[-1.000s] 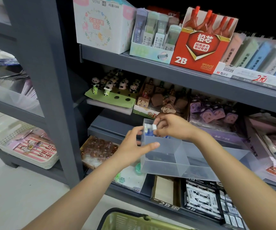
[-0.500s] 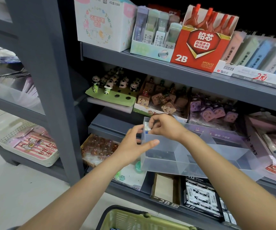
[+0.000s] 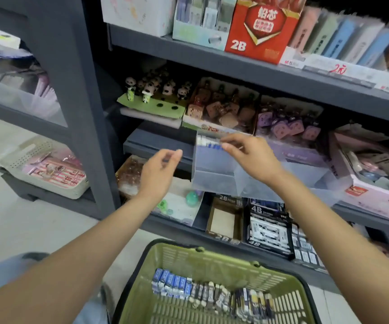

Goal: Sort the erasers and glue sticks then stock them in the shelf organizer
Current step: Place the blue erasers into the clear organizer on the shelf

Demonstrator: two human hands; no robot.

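Note:
A clear plastic shelf organizer [image 3: 214,181] with divided compartments sits on the middle shelf. Several white-and-blue erasers [image 3: 206,141] stand in a row at the back of its left compartment. My right hand [image 3: 249,157] hovers over that compartment, its fairly straight fingertips touching the row's right end. My left hand [image 3: 160,171] hangs in the air left of the organizer, fingers relaxed, holding nothing. Below, a green basket [image 3: 165,256] holds a row of blue-sleeved erasers [image 3: 172,284] and a row of darker-sleeved pieces [image 3: 247,300].
Boxes of 2B and 4B erasers [image 3: 268,230] fill the shelf under the organizer. Panda figures [image 3: 149,90] and novelty eraser boxes stand behind it. A red 2B lead box [image 3: 259,29] is on the top shelf. A grey upright post [image 3: 76,90] stands to the left.
My left hand let go of the organizer's front wall and drew back to the left. My right hand stays at the eraser row. The view tilted down, revealing the green basket.

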